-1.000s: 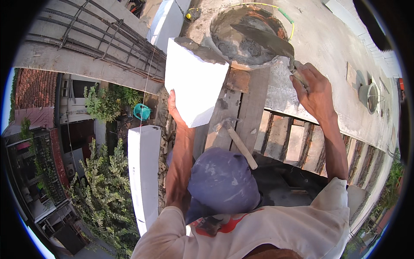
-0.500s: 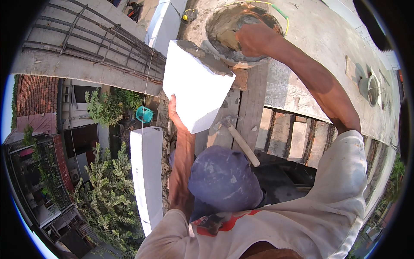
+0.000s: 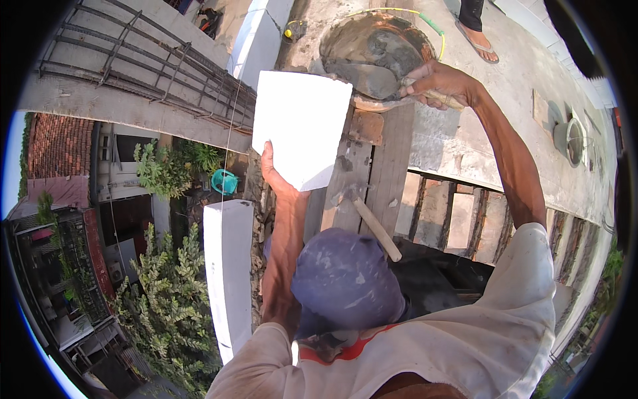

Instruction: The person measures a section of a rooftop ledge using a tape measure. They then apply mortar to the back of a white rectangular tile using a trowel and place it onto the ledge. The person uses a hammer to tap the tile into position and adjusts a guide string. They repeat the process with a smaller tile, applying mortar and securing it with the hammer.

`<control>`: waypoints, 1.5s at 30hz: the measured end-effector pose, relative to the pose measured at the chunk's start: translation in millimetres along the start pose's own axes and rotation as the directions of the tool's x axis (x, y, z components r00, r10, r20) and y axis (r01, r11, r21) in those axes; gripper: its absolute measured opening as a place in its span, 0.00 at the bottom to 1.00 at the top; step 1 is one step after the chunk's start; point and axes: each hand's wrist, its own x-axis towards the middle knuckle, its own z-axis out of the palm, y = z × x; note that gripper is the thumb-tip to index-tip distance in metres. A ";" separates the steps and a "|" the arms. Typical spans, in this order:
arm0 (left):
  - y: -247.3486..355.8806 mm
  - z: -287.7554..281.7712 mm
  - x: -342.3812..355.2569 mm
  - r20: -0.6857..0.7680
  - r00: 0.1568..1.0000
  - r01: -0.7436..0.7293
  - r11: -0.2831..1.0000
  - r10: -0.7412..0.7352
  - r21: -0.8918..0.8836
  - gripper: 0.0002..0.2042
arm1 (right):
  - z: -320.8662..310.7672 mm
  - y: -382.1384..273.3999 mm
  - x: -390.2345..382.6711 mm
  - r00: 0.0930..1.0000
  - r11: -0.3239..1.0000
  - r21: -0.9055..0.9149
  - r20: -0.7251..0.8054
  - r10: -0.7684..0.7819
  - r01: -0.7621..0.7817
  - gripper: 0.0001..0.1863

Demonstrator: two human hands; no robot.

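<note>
Left-hand grip: the left hand (image 3: 284, 178) is clasped on a white block (image 3: 302, 126), thumb along its face; the other fingers are hidden behind it.
Right-hand grip: the right hand (image 3: 446, 83) is closed round the handle of a trowel (image 3: 373, 80).
Block's place: raised over the boards (image 3: 389, 159), just on the near-left side of the basin (image 3: 382, 104).
Block's look: squarish, bright, its face washed out by glare; the far side cannot be seen.
Trowel blade: grey-coated, within the basin's rim, hard to separate from the wet mortar (image 3: 395, 50).
Upper edge: another person's sandalled foot (image 3: 475, 40), leg cut off.
</note>
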 end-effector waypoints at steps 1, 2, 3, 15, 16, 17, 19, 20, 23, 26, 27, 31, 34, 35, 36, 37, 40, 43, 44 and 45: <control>-1.3 4.1 0.2 0.001 1.000 0.006 1.000 -0.006 -0.011 0.28 | 2.6 0.0 -3.9 1.000 0.999 0.041 0.004 -0.022 0.022 0.18; -1.6 10.3 -0.7 0.002 1.000 0.010 1.000 -0.010 -0.022 0.28 | 5.1 -0.1 -6.9 0.999 0.997 0.069 -0.028 -0.032 0.033 0.18; -2.7 16.9 -0.7 0.002 1.000 0.015 0.999 -0.015 -0.034 0.28 | 7.7 -0.2 -10.2 0.997 0.994 0.096 -0.061 -0.039 0.045 0.19; -10.9 86.6 27.0 -0.153 0.988 -0.001 0.994 -0.016 -0.113 0.25 | 72.3 -9.7 -38.0 0.785 0.919 -0.289 -0.486 -0.383 0.270 0.19; -14.1 89.1 30.2 -0.130 0.991 0.006 0.992 -0.022 -0.125 0.25 | 84.0 -2.2 -32.9 0.700 0.836 -0.499 -0.512 -0.498 0.229 0.19; -16.2 93.9 31.9 -0.133 0.991 0.009 0.991 -0.027 -0.134 0.25 | 99.6 5.1 -27.3 0.632 0.796 -0.557 -0.533 -0.562 0.238 0.20; -22.1 109.3 33.5 -0.139 0.989 0.021 0.987 -0.043 -0.159 0.26 | 132.4 16.6 -22.3 0.485 0.706 -0.670 -0.550 -0.680 0.230 0.20; -22.4 114.5 35.3 -0.119 0.992 0.019 0.985 -0.039 -0.172 0.27 | 147.1 15.7 -22.3 0.491 0.729 -0.654 -0.576 -0.653 0.202 0.21; -25.0 130.6 41.1 -0.085 0.996 0.020 0.978 -0.038 -0.207 0.28 | 181.7 14.7 -27.3 0.460 0.756 -0.636 -0.630 -0.626 0.157 0.21; -24.0 143.1 43.5 -0.108 0.993 0.013 0.976 -0.037 -0.215 0.29 | 202.7 17.4 -33.4 0.377 0.715 -0.675 -0.624 -0.685 0.182 0.20; -23.6 144.7 45.1 -0.122 0.992 0.007 0.979 -0.033 -0.204 0.28 | 208.3 19.1 -36.4 0.380 0.712 -0.680 -0.620 -0.686 0.175 0.20; -22.1 138.6 59.5 -0.120 0.990 0.034 0.966 -0.067 -0.257 0.26 | 227.6 33.5 -41.3 0.348 0.684 -0.716 -0.611 -0.711 0.141 0.22; -22.1 136.8 66.3 -0.116 0.988 0.061 0.955 -0.098 -0.291 0.26 | 238.7 50.7 -47.8 0.395 0.645 -0.751 -0.555 -0.732 0.139 0.25; -22.2 138.5 65.7 -0.140 0.985 0.060 0.958 -0.102 -0.280 0.26 | 241.3 52.3 -53.2 0.413 0.647 -0.751 -0.551 -0.725 0.134 0.26; -22.2 140.5 65.5 -0.163 0.981 0.058 0.961 -0.105 -0.269 0.26 | 244.1 53.4 -59.3 0.432 0.648 -0.751 -0.546 -0.718 0.129 0.26; -22.2 142.2 64.9 -0.187 0.977 0.057 0.965 -0.107 -0.258 0.27 | 246.7 55.7 -65.9 0.449 0.649 -0.751 -0.540 -0.712 0.126 0.26; -14.1 125.6 61.4 -0.171 0.984 0.015 0.975 -0.054 -0.220 0.25 | 239.9 70.7 -93.4 0.429 0.674 -0.716 -0.559 -0.709 0.180 0.22; -4.3 99.9 48.7 -0.155 0.988 -0.005 0.996 -0.010 -0.093 0.25 | 208.0 57.7 -110.3 0.472 0.769 -0.622 -0.639 -0.607 0.147 0.22; 2.8 90.9 41.5 -0.149 0.989 -0.019 0.999 0.013 -0.041 0.25 | 187.7 51.6 -108.4 0.517 0.776 -0.628 -0.645 -0.562 0.059 0.22; 11.2 83.3 30.2 -0.175 0.984 -0.012 0.999 0.019 0.038 0.24 | 166.9 45.9 -100.1 0.565 0.773 -0.634 -0.642 -0.518 -0.012 0.22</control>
